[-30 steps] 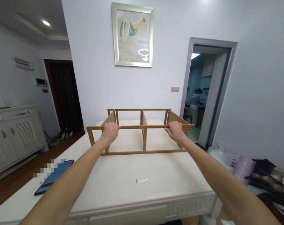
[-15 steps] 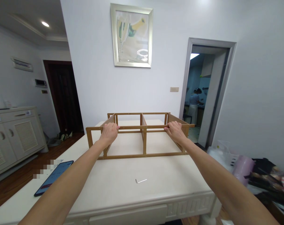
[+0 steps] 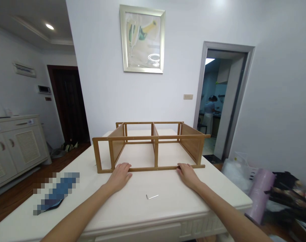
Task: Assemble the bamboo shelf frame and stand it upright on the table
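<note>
A brown wooden shelf frame (image 3: pixel 156 153) lies on its side on the white table (image 3: pixel 127 208), its boards standing on edge between the rails. My left hand (image 3: pixel 119 177) has its fingers curled over the lower front rail, left of the middle post, with the thumb on the near side. On the same rail, right of that post, my right hand (image 3: pixel 188 175) is closed in a like grip. The undersides of both hands are hidden. A small L-shaped hex key (image 3: pixel 152 197) lies on the tabletop between my forearms.
A phone (image 3: pixel 57 196), partly blurred out, rests at the table's left. Right of the table are a pink roll (image 3: pixel 261 195), clear plastic wrapping (image 3: pixel 235 171) and mixed items on the floor. Through the doorway a person (image 3: pixel 209 111) stands in another room.
Both hands have moved down from the upper front rail of the wooden shelf frame to its lower front rail. The frame and hex key have stayed in place.
</note>
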{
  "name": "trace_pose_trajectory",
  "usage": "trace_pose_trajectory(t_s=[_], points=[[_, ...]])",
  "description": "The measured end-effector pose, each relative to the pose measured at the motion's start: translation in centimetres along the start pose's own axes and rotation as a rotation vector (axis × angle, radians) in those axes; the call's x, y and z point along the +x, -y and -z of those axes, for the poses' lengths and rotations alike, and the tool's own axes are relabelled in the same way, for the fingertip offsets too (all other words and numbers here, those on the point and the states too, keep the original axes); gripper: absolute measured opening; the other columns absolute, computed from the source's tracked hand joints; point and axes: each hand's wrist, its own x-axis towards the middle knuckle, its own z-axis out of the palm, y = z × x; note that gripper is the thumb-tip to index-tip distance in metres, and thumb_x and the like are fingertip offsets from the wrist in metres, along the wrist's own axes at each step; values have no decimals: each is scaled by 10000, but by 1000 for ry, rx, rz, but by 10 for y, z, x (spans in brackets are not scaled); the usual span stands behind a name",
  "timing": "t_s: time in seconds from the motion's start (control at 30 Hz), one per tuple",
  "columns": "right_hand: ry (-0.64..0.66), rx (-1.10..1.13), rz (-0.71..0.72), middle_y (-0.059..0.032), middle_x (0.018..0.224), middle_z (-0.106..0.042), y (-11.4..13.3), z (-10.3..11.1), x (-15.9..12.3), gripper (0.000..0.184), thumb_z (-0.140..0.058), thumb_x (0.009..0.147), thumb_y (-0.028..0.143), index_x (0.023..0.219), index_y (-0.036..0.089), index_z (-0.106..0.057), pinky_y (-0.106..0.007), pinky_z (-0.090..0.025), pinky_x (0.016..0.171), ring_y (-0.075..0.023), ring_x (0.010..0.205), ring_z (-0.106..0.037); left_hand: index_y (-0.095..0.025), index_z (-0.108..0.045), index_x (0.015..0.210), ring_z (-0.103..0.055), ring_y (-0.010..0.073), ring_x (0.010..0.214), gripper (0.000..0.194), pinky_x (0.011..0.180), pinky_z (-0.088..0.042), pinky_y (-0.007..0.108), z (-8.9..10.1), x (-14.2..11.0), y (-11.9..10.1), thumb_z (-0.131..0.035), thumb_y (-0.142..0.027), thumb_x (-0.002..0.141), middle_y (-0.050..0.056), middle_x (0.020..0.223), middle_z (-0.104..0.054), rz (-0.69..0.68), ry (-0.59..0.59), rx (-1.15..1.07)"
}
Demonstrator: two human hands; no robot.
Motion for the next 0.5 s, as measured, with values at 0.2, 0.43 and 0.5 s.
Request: trace_pose_trajectory(t_s=[0.2, 0.43, 0.5], points=[[29, 63, -55, -74, 877, -631, -5, -5, -3, 158, -495, 906, 160, 910, 191, -650, -308, -447, 758, -198, 830, -595, -185, -609, 861, -598, 237, 861, 170, 790, -451, 394, -12, -9, 6, -463, -260, 903, 90, 878, -643, 176, 51, -118], [-179, 100, 63, -78, 888, -593, -3, 41, -4, 186, -412, 951, 218, 918, 196, -594, -343, -424, 762, -209, 831, -545, -183, -576, 918, -536, 233, 785, 188, 726, -416, 386, 30, -9, -15, -406, -256, 947, 89, 840, -593, -19, -159, 74], [-218, 95, 64, -75, 880, -590, -4, 67, 5, 190, -403, 952, 223, 914, 199, -587, -348, -409, 768, -210, 833, -537, -176, -574, 927, -512, 240, 772, 193, 705, -398, 386, 55, 2, -20, -406, -270, 947, 93, 825, -573, -72, -216, 183]])
